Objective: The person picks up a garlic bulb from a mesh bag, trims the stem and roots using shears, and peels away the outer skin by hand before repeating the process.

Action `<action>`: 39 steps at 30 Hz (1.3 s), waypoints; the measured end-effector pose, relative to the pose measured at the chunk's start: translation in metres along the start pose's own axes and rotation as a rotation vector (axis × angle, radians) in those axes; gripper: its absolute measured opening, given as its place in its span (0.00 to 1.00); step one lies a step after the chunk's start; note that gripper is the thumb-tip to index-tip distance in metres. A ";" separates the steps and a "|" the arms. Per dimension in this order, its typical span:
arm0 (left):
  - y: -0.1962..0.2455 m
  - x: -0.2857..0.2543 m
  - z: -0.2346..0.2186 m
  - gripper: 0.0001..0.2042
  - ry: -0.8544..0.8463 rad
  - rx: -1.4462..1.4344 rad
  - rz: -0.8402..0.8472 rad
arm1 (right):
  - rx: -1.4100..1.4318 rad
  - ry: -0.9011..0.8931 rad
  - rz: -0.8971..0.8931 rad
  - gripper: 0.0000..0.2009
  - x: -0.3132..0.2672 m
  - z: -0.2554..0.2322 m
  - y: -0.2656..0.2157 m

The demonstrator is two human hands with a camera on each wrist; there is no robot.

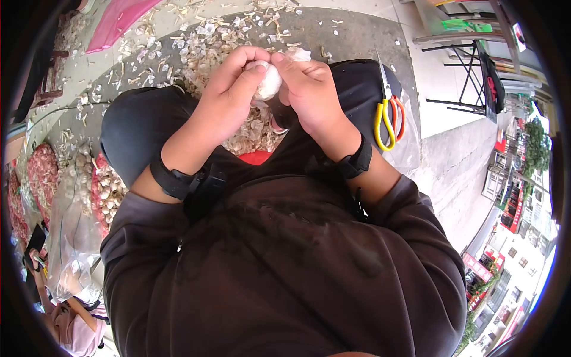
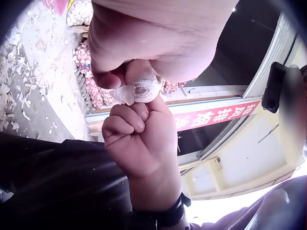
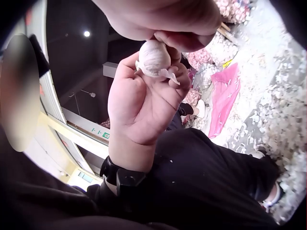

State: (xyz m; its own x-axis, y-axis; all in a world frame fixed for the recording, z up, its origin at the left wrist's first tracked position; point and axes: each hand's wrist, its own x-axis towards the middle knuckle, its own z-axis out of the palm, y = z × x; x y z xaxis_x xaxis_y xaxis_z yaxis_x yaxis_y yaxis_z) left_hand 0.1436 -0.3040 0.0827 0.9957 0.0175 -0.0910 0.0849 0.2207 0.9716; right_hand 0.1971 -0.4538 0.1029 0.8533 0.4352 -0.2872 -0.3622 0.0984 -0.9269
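Observation:
A white garlic bulb (image 1: 269, 82) is held up between both hands, over the gap between the knees. My left hand (image 1: 229, 89) grips it, thumb on one side and fingers curled around the other. On the opposite side, my right hand (image 1: 315, 92) has its fingers curled and its thumb at the top of the bulb, pinching papery garlic skin (image 1: 298, 54). In the right wrist view the bulb (image 3: 154, 58) sits in the left fingers, with a loose flap of skin (image 3: 170, 75) hanging from it. The left wrist view shows the right fingers (image 2: 125, 120) folded close under the skin.
Scissors (image 1: 386, 119) with yellow and orange handles lie on the right thigh. Garlic skins and stalk bits (image 1: 199, 44) litter the ground ahead, near a pink plastic sheet (image 1: 122, 21). Net sacks of garlic (image 1: 107, 193) stand at left, near another person (image 1: 77, 327). A folding stool (image 1: 476, 83) is at right.

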 end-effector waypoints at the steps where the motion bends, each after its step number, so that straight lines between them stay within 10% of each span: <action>1: -0.001 0.000 0.000 0.10 -0.017 -0.049 -0.035 | -0.056 0.022 -0.032 0.12 0.001 -0.001 0.002; 12: 0.004 0.008 -0.012 0.12 0.024 -0.707 -0.202 | -0.984 0.126 -0.647 0.18 0.015 -0.019 0.028; 17: 0.008 0.005 0.005 0.15 0.156 -0.503 -0.175 | -0.340 -0.202 -0.374 0.19 0.000 -0.008 0.007; 24: -0.009 0.003 0.015 0.14 0.165 -0.518 -0.192 | -0.215 -0.071 0.053 0.24 0.005 0.007 0.009; 32: -0.048 0.004 0.010 0.19 0.010 -0.423 -0.143 | -0.407 0.024 -0.345 0.22 0.003 0.013 0.027; 39: 0.000 0.008 0.014 0.22 0.240 -0.441 -0.047 | -0.321 0.043 -0.595 0.10 0.013 0.013 0.034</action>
State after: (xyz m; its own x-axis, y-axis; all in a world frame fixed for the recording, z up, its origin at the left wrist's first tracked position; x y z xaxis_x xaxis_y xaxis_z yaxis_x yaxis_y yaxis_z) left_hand 0.1520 -0.3179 0.0850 0.9502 0.2104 -0.2301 0.0537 0.6165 0.7855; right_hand 0.1907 -0.4332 0.0710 0.8894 0.3525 0.2910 0.2974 0.0370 -0.9540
